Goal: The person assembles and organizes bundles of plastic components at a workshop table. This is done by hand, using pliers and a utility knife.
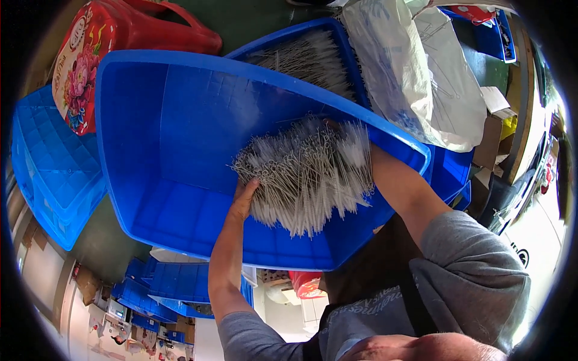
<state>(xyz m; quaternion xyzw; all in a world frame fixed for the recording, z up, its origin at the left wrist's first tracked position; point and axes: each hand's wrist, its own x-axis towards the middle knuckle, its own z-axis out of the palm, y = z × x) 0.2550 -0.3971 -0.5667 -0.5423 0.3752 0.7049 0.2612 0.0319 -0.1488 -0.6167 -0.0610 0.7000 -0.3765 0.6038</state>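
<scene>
Gathering a heap of thin white wire brushes (307,174) inside a tilted blue bin (180,120), left hand (245,198) fingers pressed flat beneath — right hand (337,129) buried, grip unclear. Scooping evenly from both sides should prevent spills.

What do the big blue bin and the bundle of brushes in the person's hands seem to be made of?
Big blue bin: looks like moulded plastic, smooth with a slight sheen and a rounded rim. Bundle of brushes: thin twisted metal wire stems, grey and glinting, with white bristles, probably synthetic fibre. Left hand presses against the bundle's near side.
</scene>
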